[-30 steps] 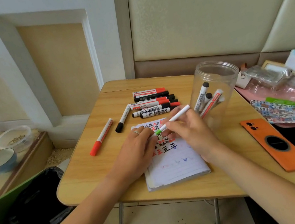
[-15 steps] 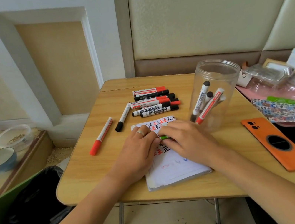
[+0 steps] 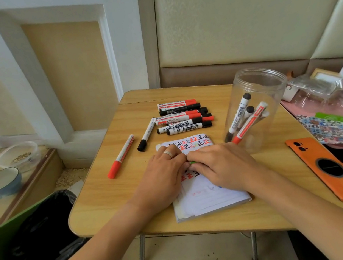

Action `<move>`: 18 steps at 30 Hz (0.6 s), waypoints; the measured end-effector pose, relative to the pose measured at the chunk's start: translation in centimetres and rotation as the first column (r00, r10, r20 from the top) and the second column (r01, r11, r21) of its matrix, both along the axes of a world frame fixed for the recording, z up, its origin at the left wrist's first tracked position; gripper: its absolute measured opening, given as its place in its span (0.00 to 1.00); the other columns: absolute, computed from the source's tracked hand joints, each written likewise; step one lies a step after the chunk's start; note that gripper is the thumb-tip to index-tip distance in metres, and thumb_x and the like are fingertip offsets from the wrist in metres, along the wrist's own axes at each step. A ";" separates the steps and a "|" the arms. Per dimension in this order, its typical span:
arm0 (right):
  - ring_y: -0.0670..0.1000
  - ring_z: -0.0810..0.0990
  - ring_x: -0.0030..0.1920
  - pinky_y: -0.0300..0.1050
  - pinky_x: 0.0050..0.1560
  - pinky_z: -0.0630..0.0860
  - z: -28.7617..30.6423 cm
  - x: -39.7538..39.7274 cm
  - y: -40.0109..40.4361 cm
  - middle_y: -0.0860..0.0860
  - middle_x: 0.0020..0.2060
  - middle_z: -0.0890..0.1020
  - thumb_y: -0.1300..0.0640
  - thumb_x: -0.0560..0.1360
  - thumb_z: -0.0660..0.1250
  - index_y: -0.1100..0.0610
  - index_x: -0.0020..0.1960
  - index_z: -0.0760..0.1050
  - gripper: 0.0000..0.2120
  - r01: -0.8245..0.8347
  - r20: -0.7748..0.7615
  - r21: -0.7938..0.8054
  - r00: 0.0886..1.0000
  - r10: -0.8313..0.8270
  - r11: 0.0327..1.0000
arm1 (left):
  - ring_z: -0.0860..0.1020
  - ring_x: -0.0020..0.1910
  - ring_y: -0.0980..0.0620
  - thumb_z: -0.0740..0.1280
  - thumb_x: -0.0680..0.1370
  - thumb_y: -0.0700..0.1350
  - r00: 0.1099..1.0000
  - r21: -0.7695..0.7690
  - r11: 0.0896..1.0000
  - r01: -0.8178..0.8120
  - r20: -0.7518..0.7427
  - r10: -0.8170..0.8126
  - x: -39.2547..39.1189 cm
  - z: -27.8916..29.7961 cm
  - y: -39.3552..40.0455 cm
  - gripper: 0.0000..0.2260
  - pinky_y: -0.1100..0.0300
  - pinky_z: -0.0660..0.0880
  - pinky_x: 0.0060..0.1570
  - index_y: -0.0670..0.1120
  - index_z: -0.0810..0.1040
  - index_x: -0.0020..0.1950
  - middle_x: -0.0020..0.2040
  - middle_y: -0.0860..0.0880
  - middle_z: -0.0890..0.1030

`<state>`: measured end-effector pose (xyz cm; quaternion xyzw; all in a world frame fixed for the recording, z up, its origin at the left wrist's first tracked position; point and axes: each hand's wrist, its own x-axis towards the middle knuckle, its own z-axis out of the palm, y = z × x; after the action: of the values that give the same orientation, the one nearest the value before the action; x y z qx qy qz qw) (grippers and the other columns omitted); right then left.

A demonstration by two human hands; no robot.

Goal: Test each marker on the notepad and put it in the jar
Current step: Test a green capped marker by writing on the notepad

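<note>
Both hands lie low over the white notepad (image 3: 211,198), whose top is covered in red and black test marks. A green marker (image 3: 193,162) shows only as a short green bit between them. My right hand (image 3: 220,167) covers and grips its body, and my left hand (image 3: 164,172) pinches its green end. The clear plastic jar (image 3: 256,84) stands upright just right of the notepad with three markers (image 3: 239,116) leaning inside. A pile of several red and black markers (image 3: 183,118) lies behind the notepad. A red-capped marker (image 3: 121,156) and a black-capped marker (image 3: 146,135) lie apart at the left.
An orange phone (image 3: 331,169) lies face down on the small wooden table (image 3: 109,197) at the right. Bags and printed packets (image 3: 335,125) crowd the table's right edge. A bin with a black bag (image 3: 40,231) stands left of the table, and a blue bowl (image 3: 2,183) sits on a low shelf.
The hands came down from above the notepad onto it. The white marker body, plainly visible a second ago, is now hidden under my right hand.
</note>
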<state>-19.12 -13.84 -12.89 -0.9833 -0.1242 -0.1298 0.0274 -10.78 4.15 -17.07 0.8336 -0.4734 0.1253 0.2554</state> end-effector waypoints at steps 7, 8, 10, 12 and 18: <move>0.56 0.79 0.36 0.51 0.31 0.76 0.4 -0.3 -0.8 0.47 0.36 0.79 0.38 0.81 0.51 0.49 0.48 0.75 0.20 0.032 0.087 0.008 0.996 -0.033 0.999 | 0.70 0.47 0.49 0.55 0.85 0.47 0.998 -0.035 0.998 -0.054 0.022 0.055 -0.2 0.0 0.0 0.10 0.49 0.72 0.47 0.47 0.73 0.48 0.48 0.50 0.73; 0.54 0.78 0.36 0.52 0.32 0.76 0.5 -0.3 -0.9 0.47 0.38 0.77 0.38 0.82 0.52 0.50 0.50 0.75 0.19 0.051 0.095 0.035 0.994 -0.054 0.998 | 0.70 0.46 0.49 0.55 0.85 0.48 0.997 -0.052 0.996 -0.073 0.026 0.075 -0.3 0.1 -0.1 0.11 0.48 0.72 0.47 0.46 0.72 0.48 0.47 0.50 0.72; 0.51 0.78 0.40 0.52 0.36 0.77 0.6 -0.5 -1.2 0.46 0.45 0.76 0.40 0.82 0.55 0.50 0.55 0.76 0.17 0.112 0.072 0.068 0.991 -0.117 0.991 | 0.70 0.46 0.49 0.54 0.85 0.49 0.993 -0.076 0.990 -0.117 0.006 0.118 -0.5 0.4 0.0 0.11 0.48 0.71 0.48 0.47 0.71 0.48 0.47 0.51 0.71; 0.49 0.78 0.45 0.52 0.41 0.79 0.4 -0.7 -1.4 0.45 0.50 0.76 0.46 0.83 0.58 0.51 0.59 0.77 0.14 0.156 0.035 0.071 0.987 -0.159 0.985 | 0.71 0.49 0.50 0.54 0.84 0.51 0.988 -0.069 0.986 -0.154 -0.010 0.154 -0.6 0.5 0.1 0.10 0.50 0.70 0.51 0.48 0.71 0.49 0.48 0.52 0.72; 0.50 0.76 0.45 0.51 0.40 0.77 0.8 -1.1 -0.7 0.47 0.44 0.79 0.52 0.77 0.55 0.53 0.53 0.77 0.13 0.186 -0.002 0.168 0.982 -0.188 0.968 | 0.71 0.59 0.52 0.55 0.82 0.53 0.987 0.034 0.987 -0.158 -0.008 0.158 -0.8 0.2 0.1 0.10 0.55 0.65 0.61 0.50 0.71 0.58 0.59 0.53 0.74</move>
<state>-20.19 -14.55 -12.08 -0.9840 -0.0198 -0.1486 0.0966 -11.55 4.25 -16.89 0.8733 -0.4065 0.1328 0.2334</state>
